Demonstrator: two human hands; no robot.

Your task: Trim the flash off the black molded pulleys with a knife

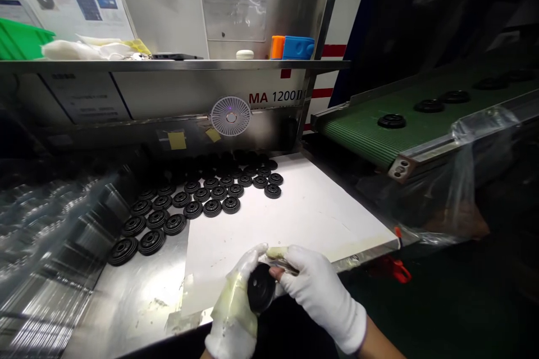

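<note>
My left hand (236, 302), in a white glove with yellowish tape around it, grips a round black plastic disc (261, 289) near the table's front edge. The disc is tilted with one smooth face towards the camera. Across from it, my right hand (323, 294), also white-gloved with a bare thumb tip, pinches a slim metal tool (285, 266) against the disc's upper right rim. The tool's working end is partly hidden by the fingers. Beyond both hands, many ridged black discs (212, 208) lie in rows on the table.
White sheet (295, 219) covers part of the metal table (138, 286). Stacked clear plastic trays (46, 247) stand at left, blurred. A green conveyor belt (370, 137) carries several black discs at right. A small fan (231, 116) hangs below the shelf (177, 65).
</note>
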